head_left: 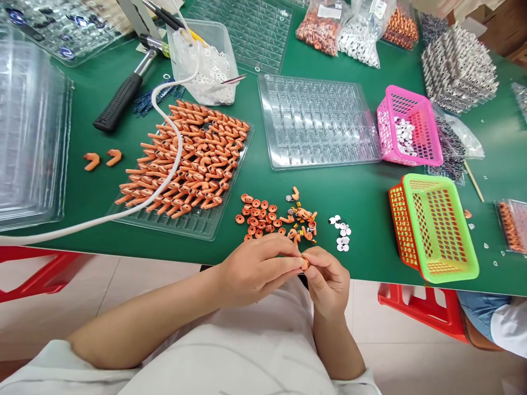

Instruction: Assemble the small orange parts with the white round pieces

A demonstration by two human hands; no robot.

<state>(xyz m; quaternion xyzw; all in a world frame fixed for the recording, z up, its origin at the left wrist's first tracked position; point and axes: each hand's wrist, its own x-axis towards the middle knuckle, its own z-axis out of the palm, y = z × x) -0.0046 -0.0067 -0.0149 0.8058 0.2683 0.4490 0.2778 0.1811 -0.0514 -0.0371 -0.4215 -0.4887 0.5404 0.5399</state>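
Note:
My left hand point(261, 269) and my right hand point(330, 278) meet at the table's front edge. Pinched between their fingertips is a small orange earbud part point(305, 264), mostly covered by the fingers. Just beyond my left hand lies a loose group of round orange caps point(257, 215). Next to them, past the fingertips, orange earbud shells point(303, 216) with small yellow and silvery bits are scattered. Several small white discs point(345, 240), at least one black, lie beyond my right hand.
A tray of orange earbud shells point(185, 164) stands left, crossed by a white cable point(180, 142). Behind are a black-handled hammer point(120, 101), a clear tub point(203, 66) and an empty clear tray point(319, 120). Pink point(411, 101) and green baskets point(469, 258) stand right.

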